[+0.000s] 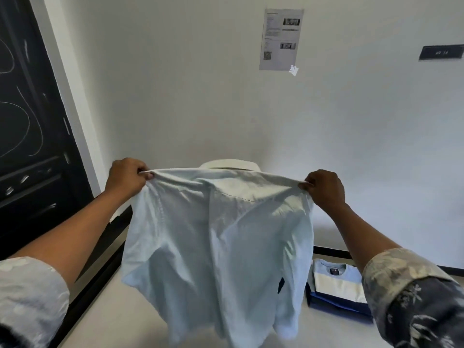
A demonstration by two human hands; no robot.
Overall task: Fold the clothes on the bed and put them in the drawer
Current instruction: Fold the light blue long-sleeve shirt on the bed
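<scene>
A pale blue shirt (218, 237) is held up at centre frame, above the bed (105, 312). Its shoulders are pinched by the left hand (128, 177) at nine o'clock and the right hand (324, 188) at three o'clock. Folded clothes (336, 285) are stacked at four o'clock.

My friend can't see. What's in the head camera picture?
A person's left hand and right hand hold up a pale blue collared fabric shirt by its shoulders. Beside it, a folded blue-and-white striped T-shirt tops a dark blue pile on the white bed.
</scene>
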